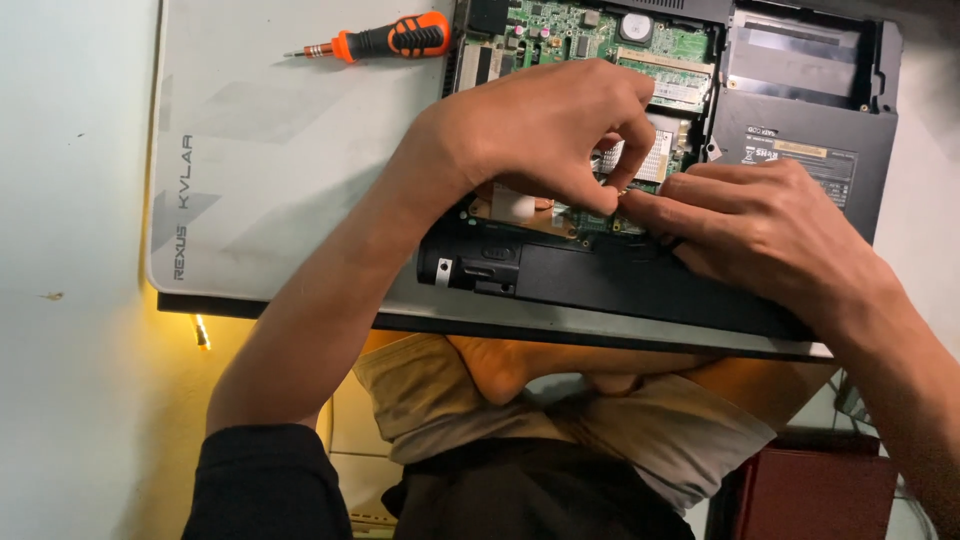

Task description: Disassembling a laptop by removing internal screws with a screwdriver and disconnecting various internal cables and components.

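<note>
**Two hands working inside an opened laptop**

I see my left hand (540, 130) and right hand (760, 225) meeting over the exposed circuit board (600, 40) of an upturned black laptop (800, 150). Fingertips of both pinch at a small part near the board's lower edge; I judge it is being freed, needing a gentle, steady pull. An orange screwdriver (385, 40) lies apart on a grey mat (270, 170).

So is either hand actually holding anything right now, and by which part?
Cannot be told. Both the left hand and right hand have fingertips pressed together over the laptop's green circuit board, hiding any small part. The screwdriver lies untouched.
</note>
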